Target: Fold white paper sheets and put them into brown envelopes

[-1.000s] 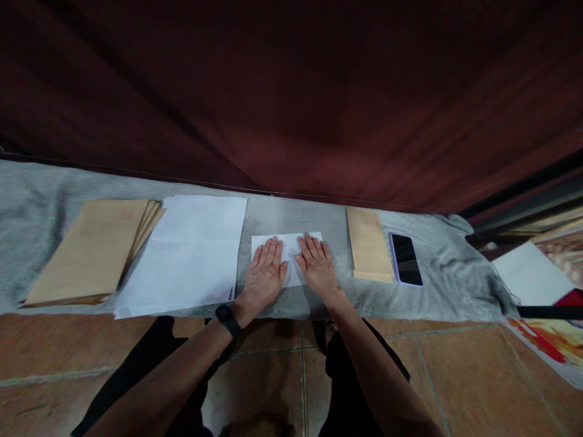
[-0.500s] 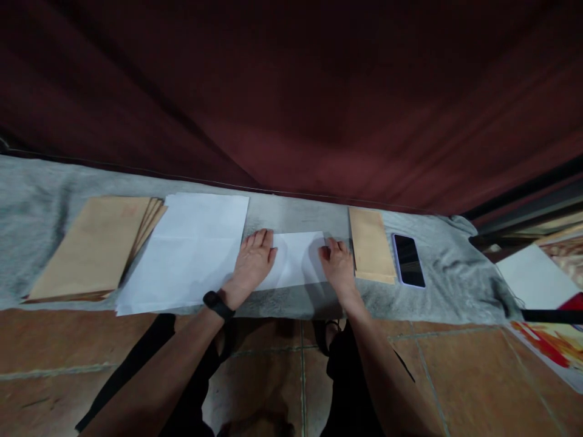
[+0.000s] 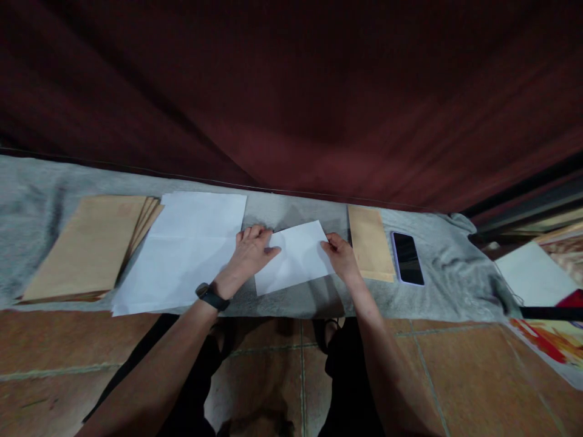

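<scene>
Paper (image 3: 294, 258) sits between our hands, skewed, its right end farther from us than its left. Our right hand (image 3: 341, 256) has its right edge pinched, thumb on top and fingers tucked behind. Our left hand (image 3: 251, 252) is at its left end, thumb laid over the face; whether the fingers there clasp the underside we are unable to tell. By the shadows around it, we judge the paper to be at least partly raised from the cloth (image 3: 437, 273).

Just left of the paper, partly beneath our left hand, lie the sheets (image 3: 186, 243); farther left come the large envelopes (image 3: 86, 249). Right of the paper, near our right hand, are the small envelopes (image 3: 371, 243), then the phone (image 3: 408, 258). Beyond it hangs the curtain (image 3: 291, 121).

We take the step in hand to be handling or turning this one piece. The next move, we judge, calls for both hands acting together, with light, even pressure so that nothing creases or slips.
</scene>
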Available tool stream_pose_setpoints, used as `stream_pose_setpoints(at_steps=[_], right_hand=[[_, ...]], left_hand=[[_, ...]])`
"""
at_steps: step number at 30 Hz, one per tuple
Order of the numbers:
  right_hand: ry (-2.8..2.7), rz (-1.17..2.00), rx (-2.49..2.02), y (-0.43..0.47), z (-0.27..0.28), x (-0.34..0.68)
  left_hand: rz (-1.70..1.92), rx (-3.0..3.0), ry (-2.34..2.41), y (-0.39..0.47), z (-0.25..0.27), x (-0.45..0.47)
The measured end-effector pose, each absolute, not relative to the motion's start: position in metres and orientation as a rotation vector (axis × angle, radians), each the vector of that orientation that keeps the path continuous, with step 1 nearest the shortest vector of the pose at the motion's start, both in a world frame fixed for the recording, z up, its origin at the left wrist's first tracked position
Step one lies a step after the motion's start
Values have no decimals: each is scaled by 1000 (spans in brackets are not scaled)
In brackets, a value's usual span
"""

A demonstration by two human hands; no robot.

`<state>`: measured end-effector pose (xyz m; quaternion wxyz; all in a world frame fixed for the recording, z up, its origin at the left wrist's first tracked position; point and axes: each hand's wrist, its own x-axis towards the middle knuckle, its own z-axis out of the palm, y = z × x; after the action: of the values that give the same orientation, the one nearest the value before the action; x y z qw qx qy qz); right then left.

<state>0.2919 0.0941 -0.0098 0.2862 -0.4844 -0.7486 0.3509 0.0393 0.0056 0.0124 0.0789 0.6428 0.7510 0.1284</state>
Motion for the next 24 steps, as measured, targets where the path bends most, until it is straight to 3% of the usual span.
stream_pose_setpoints(at_steps=[6, 14, 24], right_hand=[[-1851, 1219, -1081, 101, 1, 298], [-2115, 516, -1253, 95, 10, 297], [-2705, 675, -819, 61, -1, 298]], left_hand=[[770, 1505, 1757, 1, 18, 37], [1055, 884, 1553, -16, 2, 38], [1039, 491, 1599, -27, -1, 35]])
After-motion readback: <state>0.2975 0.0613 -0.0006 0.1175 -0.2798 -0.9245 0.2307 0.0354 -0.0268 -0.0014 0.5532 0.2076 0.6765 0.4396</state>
